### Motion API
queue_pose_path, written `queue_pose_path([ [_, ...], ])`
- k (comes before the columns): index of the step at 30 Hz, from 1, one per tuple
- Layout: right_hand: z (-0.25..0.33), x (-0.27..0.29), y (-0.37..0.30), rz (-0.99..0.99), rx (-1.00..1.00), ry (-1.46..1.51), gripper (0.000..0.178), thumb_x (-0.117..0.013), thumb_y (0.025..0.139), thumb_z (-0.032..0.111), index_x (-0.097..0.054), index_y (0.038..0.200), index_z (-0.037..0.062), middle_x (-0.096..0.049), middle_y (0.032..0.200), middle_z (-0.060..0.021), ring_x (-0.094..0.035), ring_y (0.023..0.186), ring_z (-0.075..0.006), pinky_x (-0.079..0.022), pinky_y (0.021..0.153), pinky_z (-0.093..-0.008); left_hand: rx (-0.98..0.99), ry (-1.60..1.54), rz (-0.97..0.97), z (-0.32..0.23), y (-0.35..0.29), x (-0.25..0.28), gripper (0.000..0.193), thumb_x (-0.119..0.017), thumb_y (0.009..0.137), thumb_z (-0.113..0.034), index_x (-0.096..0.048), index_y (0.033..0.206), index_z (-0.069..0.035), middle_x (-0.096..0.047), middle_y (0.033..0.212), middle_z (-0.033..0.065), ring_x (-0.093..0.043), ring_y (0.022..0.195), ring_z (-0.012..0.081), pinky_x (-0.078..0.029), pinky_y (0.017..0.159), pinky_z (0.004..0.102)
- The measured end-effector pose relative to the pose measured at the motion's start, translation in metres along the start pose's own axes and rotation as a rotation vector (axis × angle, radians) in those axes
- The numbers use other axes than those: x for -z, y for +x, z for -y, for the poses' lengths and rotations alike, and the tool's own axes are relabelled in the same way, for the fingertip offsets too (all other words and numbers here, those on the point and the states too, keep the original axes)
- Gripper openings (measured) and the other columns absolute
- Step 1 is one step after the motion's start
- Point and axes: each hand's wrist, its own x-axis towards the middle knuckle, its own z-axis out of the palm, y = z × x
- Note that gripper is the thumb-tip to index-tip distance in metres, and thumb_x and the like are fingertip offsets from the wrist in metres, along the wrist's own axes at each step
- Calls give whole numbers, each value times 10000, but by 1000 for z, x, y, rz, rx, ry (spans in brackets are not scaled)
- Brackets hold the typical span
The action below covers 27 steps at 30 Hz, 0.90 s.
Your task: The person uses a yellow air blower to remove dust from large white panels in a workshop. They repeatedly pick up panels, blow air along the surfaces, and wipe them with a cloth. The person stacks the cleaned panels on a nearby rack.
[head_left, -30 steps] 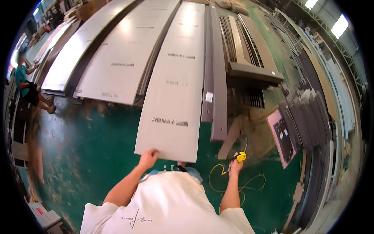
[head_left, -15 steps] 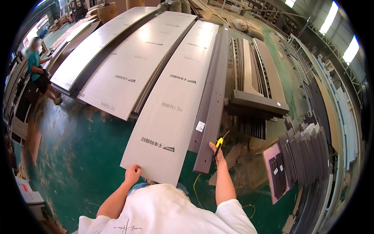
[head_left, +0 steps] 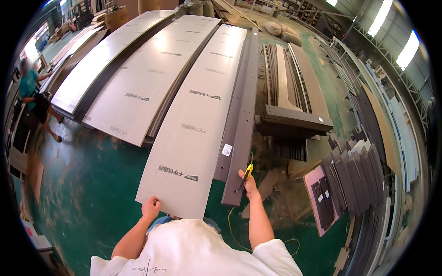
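Before me a long white panel (head_left: 177, 138) with dark print stretches away, its near end close to my body. My left hand (head_left: 150, 208) is closed at the panel's near left corner, with its fingers curled over the edge. My right hand (head_left: 250, 186) grips a slim yellow-and-black tool (head_left: 248, 172) with a thin metal tip pointing away from me; its exact kind is unclear. That hand is beside the near end of a long dark grey board (head_left: 232, 191) with small holes. Alongside lies another dark board (head_left: 223, 168) bearing a white label.
More white panels (head_left: 138, 99) lie in stacks to the left. A person (head_left: 30, 87) in a teal shirt stands beyond them. At right are a stack of dark boards (head_left: 294, 117) and several upright boards (head_left: 352, 179). A yellow cord (head_left: 230, 225) lies on the green floor (head_left: 87, 184).
The view has shifted, so the panels sit further left. In my right hand the tool now points more nearly straight ahead. The person at left has changed leg position.
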Motion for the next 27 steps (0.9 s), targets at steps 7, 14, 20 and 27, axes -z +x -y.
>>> queue_pose_path([
  [7, -27, 18, -56, 26, -131, -15, 626, -781, 889, 447, -592, 1292, 8, -672, 1137, -64, -632, 1049, -200, -478, 971, -352, 40, -1, 67, 7, 6, -1, 180, -625, 863, -250, -710, 935, -109, -725, 749, 91, -711, 729, 297, -548, 697, 430],
  [14, -44, 2, -117, -32, -123, -21, 620, -785, 894, 424, -592, 1298, -4, -654, 1165, -65, -607, 1093, -193, -446, 1017, -340, 141, 68, 258, 11, 32, 0, 211, -623, 837, -258, -703, 923, -83, -746, 788, 98, -727, 777, 296, -564, 754, 425],
  [20, -47, -6, -124, -86, -54, 24, 513, -780, 902, 399, -634, 1201, 9, -664, 1068, -44, -626, 1006, -166, -485, 930, -317, 59, 29, 446, -33, 50, -19, 309, -616, 833, -267, -727, 1013, -41, -762, 934, 138, -735, 897, 288, -570, 834, 406],
  [27, -39, -22, -135, 7, -11, 58, 513, -783, 917, 355, -615, 1243, -3, -665, 1119, -45, -630, 1014, -156, -498, 932, -308, 88, -497, 924, -153, 5, -70, 655, -603, 976, -536, -551, 1421, -58, -661, 1295, 126, -608, 1209, 255, -477, 1026, 411],
])
